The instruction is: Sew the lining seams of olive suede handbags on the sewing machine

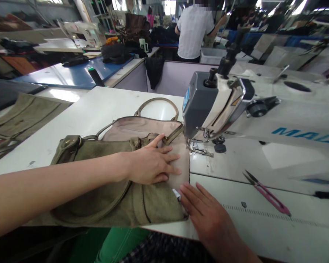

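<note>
An olive-green handbag (98, 201) lies on the white sewing table, its beige lining (142, 126) turned out toward the sewing machine (200, 106). My left hand (150, 160) rests with fingers spread on the lining, its forearm crossing the bag. At the lining's lower right edge, beside a small white label (177, 194), my right hand (208, 215) lies flat with fingers stretched out. The lining's right edge reaches close to the presser foot (200, 149). One bag handle (157, 100) arches behind the lining; the other handle (104, 215) lies over the bag's front.
Pink-handled thread snips (271, 197) lie on the table at right, near a printed ruler scale (263, 213). More olive fabric pieces (24, 117) are at left. A blue-topped table (79, 71) and a person in a white shirt (194, 31) are farther back.
</note>
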`<state>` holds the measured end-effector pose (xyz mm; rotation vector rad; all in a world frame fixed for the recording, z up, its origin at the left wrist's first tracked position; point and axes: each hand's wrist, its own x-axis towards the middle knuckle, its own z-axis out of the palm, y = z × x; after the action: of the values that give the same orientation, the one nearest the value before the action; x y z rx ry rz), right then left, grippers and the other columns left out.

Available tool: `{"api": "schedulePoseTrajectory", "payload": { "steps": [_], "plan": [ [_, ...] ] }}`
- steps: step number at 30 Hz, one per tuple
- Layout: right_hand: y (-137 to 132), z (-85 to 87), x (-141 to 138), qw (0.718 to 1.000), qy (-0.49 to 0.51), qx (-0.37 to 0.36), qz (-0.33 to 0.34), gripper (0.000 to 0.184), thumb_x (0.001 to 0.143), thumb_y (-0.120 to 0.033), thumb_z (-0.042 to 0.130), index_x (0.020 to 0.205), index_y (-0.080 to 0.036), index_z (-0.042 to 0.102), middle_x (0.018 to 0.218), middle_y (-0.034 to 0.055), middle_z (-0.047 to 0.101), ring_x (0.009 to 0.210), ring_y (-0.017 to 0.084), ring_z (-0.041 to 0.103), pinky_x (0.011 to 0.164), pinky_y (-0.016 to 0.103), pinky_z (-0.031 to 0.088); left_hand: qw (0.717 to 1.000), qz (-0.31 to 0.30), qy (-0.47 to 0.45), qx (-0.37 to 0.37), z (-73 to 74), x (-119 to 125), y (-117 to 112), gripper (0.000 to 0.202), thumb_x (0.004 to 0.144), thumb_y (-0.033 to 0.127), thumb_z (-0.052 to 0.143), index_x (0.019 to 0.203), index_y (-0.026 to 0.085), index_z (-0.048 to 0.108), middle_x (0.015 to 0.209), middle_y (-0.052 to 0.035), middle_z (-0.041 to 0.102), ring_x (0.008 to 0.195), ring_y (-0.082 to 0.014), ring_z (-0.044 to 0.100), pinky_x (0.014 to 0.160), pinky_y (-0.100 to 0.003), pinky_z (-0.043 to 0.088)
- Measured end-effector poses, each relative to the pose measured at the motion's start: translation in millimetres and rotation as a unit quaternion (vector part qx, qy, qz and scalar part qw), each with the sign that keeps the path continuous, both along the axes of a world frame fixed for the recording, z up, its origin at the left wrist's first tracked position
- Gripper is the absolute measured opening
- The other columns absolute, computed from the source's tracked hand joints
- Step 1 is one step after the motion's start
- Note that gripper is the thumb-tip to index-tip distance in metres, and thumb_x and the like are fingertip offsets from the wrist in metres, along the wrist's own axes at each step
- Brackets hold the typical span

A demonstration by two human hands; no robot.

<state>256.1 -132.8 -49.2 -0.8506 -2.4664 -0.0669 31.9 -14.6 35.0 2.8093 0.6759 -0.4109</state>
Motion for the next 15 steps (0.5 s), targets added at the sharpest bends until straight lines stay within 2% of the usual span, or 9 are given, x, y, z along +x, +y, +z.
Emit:
{"api": "schedulePoseTrajectory", "payload": {
  "steps": [11, 13, 15],
  "plan": [
    [46, -4.4, 5, 0.999, -0.045, 0.012, -0.001, 0.042, 0.09, 0.0, 0.035, 0.123, -0.002, 0.06, 0.129, 0.0173, 0.058, 0.121, 0.028, 0.054, 0.1, 0.051, 0.05, 0.999, -0.018, 0.028, 0.039, -4.0, 5, 52, 0.051, 0.095, 0.015, 0.045, 0.139, 0.041, 0.044, 0.152, 0.0003, 0.032, 0.138, -0.0269, 0.035, 0.11, -0.066, -0.01],
    [55, -5.8, 7, 0.999, -0.05, 0.011, -0.001, 0.041, 0.09, 0.0, 0.036, 0.124, -0.002, 0.059, 0.129, 0.0182, 0.058, 0.121, 0.028, 0.054, 0.099, 0.052, 0.05, 0.999, -0.022, 0.02, 0.041, -6.5, 6, 61, 0.058, 0.091, 0.007, 0.044, 0.138, 0.039, 0.044, 0.151, 0.0001, 0.035, 0.138, -0.025, 0.036, 0.111, -0.065, -0.008],
    [63, -7.1, 8, 0.998, -0.059, 0.006, -0.002, 0.042, 0.089, 0.001, 0.036, 0.124, -0.002, 0.058, 0.13, 0.0183, 0.057, 0.121, 0.029, 0.054, 0.099, 0.052, 0.05, 0.999, -0.025, 0.001, 0.046, -8.2, 4, 72, 0.061, 0.084, 0.0, 0.044, 0.134, 0.034, 0.05, 0.145, -0.001, 0.046, 0.135, -0.0224, 0.041, 0.114, -0.06, -0.007]
  ]
}}
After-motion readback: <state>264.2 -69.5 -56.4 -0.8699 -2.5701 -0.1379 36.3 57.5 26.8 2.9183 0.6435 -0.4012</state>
